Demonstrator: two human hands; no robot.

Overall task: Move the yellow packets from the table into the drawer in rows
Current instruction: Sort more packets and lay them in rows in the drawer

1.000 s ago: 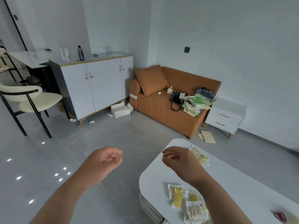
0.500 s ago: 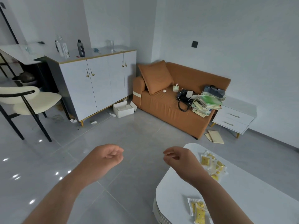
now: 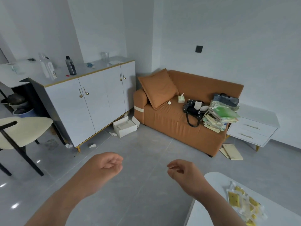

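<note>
A pile of yellow packets (image 3: 242, 201) in clear wrappers lies on the white table (image 3: 216, 180) at the lower right. My right hand (image 3: 184, 172) hovers over the floor just left of the table's edge, fingers loosely curled and holding nothing. My left hand (image 3: 107, 166) hangs further left over the grey floor, also loosely curled and empty. No open drawer of the table shows in this view.
An orange sofa (image 3: 179, 115) with a bag and a stack of papers stands ahead. A white nightstand (image 3: 254, 126) with two drawers is to its right. A white cabinet (image 3: 91, 98) and a chair (image 3: 19, 132) stand at the left.
The view has swung up and to the left, so the table and packets slid to the lower right and the nearer packets left the frame. Both hands stay raised and empty.
</note>
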